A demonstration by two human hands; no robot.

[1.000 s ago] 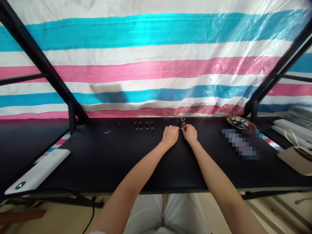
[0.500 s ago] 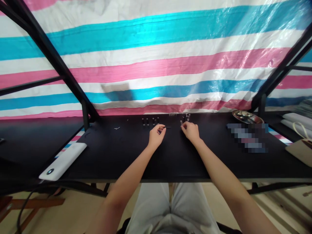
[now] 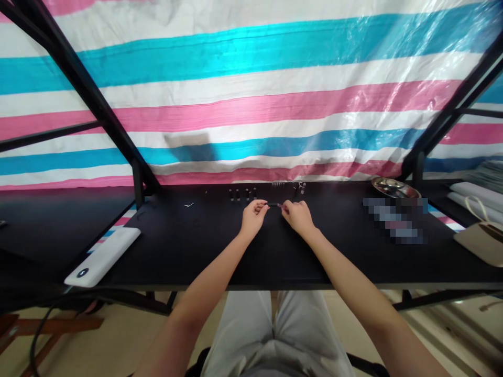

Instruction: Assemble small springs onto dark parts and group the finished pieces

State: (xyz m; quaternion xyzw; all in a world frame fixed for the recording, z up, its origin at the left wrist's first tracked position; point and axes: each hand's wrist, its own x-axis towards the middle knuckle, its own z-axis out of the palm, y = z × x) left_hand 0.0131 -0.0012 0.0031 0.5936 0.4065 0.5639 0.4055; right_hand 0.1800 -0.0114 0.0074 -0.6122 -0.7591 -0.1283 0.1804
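My left hand (image 3: 253, 216) and my right hand (image 3: 297, 215) are close together over the black table (image 3: 220, 251), fingers pinched. Between them they hold a small dark cylindrical piece (image 3: 274, 204), one hand at each end. Behind the hands, near the table's far edge, stand several small dark upright pieces (image 3: 242, 195), a row of tiny pins (image 3: 277, 184) and two more small parts with a bit of wire (image 3: 299, 187).
A white power bank (image 3: 102, 256) lies at the table's left edge. A metal dish (image 3: 391, 186) sits at the back right, with a blurred patch beside it. A striped tarp hangs behind. Black frame posts (image 3: 137, 191) stand at both sides. A scrap of wire (image 3: 189, 205) lies left.
My left hand moved left with the small dark piece half a second ago. My right hand has now come left to meet it, and both hands hold the piece.
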